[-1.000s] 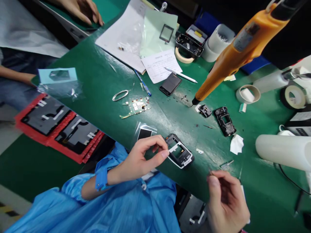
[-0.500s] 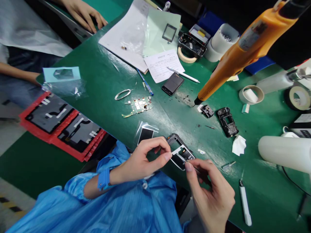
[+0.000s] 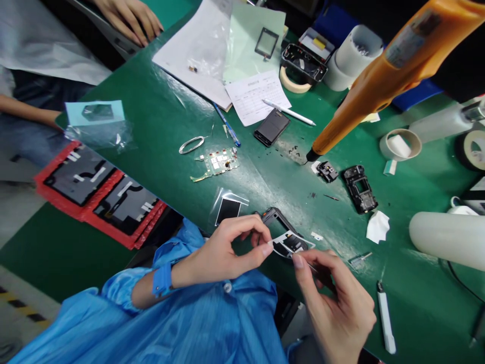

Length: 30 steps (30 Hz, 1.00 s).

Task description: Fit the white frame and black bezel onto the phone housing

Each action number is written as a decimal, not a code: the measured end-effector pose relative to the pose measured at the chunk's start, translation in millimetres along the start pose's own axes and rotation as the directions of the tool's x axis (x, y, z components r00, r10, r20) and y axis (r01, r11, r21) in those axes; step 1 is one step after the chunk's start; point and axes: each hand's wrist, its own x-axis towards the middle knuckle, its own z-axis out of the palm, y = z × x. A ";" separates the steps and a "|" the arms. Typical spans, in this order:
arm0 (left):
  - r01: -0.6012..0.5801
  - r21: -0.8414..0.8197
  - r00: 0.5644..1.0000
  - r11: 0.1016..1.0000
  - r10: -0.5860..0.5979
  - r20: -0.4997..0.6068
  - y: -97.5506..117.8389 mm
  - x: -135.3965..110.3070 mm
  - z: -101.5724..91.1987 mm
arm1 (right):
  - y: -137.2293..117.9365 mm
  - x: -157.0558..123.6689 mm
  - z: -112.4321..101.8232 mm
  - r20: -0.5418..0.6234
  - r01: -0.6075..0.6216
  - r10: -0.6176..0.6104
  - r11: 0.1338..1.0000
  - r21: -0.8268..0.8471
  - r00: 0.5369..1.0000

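Note:
My left hand (image 3: 231,247) pinches the corner of a thin white adhesive frame (image 3: 279,236) between thumb and forefinger. Held in my right hand (image 3: 335,298) is a pair of tweezers (image 3: 287,247), its tips lying across the frame's opening; whether they grip it I cannot tell. Just behind and partly under the frame, a black device housing (image 3: 279,218) rests at the table's near edge. Left of the housing lies a clear film with a black rectangle (image 3: 228,209). A small white piece (image 3: 317,236) sits to the housing's right.
An orange electric screwdriver (image 3: 352,106) slants over the green table (image 3: 162,146). Around it are a circuit board (image 3: 216,164), a black frame part (image 3: 359,189), a small black module (image 3: 327,172) and a white-handled knife (image 3: 385,318). Another person's hand (image 3: 131,20) rests at upper left.
The white frame has tilted and shifted slightly right, now looking flatter and bowed. My right hand has moved a little right and down with the tweezers. The view has shifted slightly.

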 end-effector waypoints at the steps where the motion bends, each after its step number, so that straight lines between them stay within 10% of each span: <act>1: 0.008 0.030 1.000 1.000 -0.009 0.009 1.0 -0.8 -0.2 | -0.4 0.2 -1.0 -0.007 -0.004 0.004 1.000 -0.003 1.000; 8: -0.116 0.331 0.991 0.937 0.130 -0.020 -4.2 -7.6 -3.0 | -0.4 2.0 -0.3 -0.092 -0.125 0.122 0.992 -0.026 0.988; 16: -0.448 0.639 0.849 0.625 0.522 0.084 -32.7 -21.0 -6.4 | 18.0 6.2 14.3 0.006 -0.167 0.167 0.986 0.018 0.986; 30: -0.515 0.685 0.802 0.515 0.571 0.173 -47.9 -24.5 -2.5 | 26.6 12.1 17.5 0.068 -0.173 0.172 0.985 0.000 0.983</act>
